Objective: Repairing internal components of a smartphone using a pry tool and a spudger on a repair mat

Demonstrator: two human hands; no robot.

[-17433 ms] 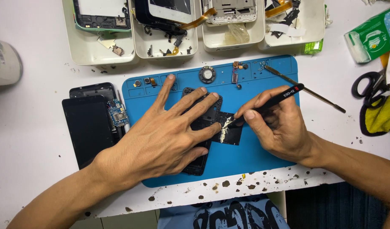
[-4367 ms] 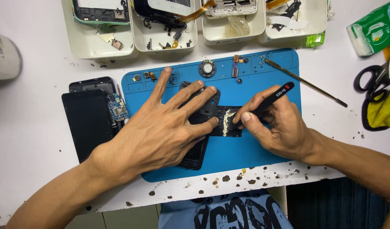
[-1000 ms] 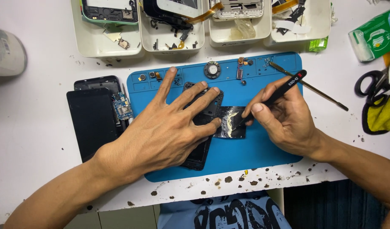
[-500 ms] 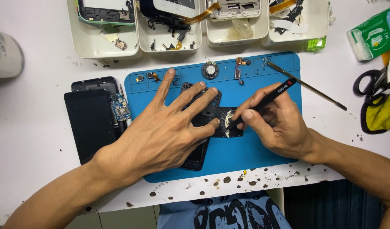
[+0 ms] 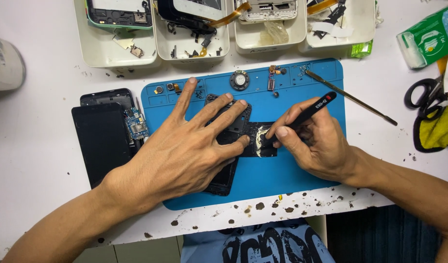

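Note:
My left hand lies flat, fingers spread, on a black phone frame that rests on the blue work mat. Its fingertips pin a black adhesive sheet with a pale scraped patch. My right hand grips black tweezers like a pen, their tip touching the pale patch on the sheet.
A black phone screen and a small blue circuit board lie left of the mat. White trays with phone parts line the back. A thin metal pry tool, black scissors, a yellow cloth and a green packet sit right.
The right hand's tweezers shifted slightly over the sheet, lifting away a second ago and returning to the pale patch. The left hand stayed pressed on the phone frame.

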